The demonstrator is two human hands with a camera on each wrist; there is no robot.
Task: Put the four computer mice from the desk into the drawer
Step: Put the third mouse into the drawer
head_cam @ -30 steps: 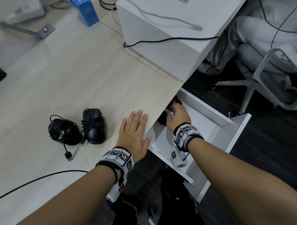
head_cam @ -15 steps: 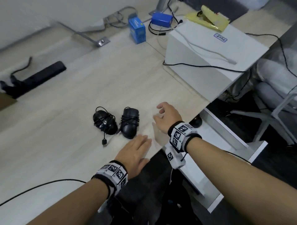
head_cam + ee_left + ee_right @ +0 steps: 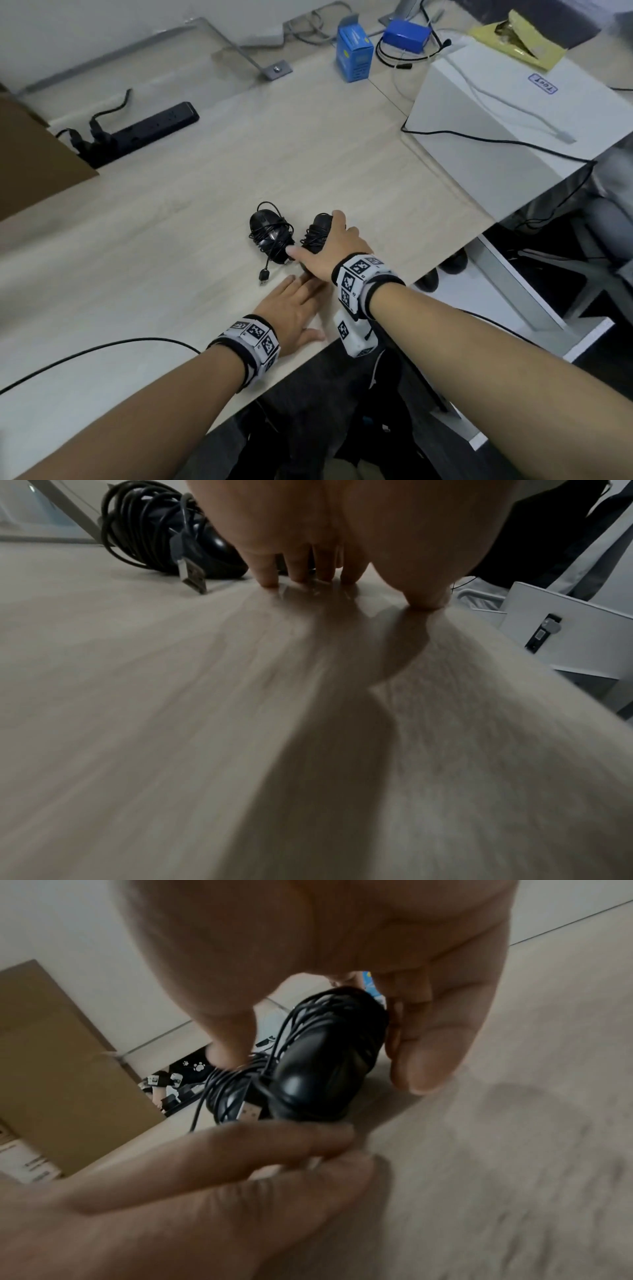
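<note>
right hand curls round black cord-wrapped computer mouse | left hand spread flat on pale wood table

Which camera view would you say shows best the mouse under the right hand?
The right wrist view: the cable-wrapped mouse fills its centre. In the head view, the right hand covers most of it; the left wrist view hides it.

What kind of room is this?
Probably an office: a pale wooden desk, a black power strip, black corded computer mice and a grey swivel chair.
</note>
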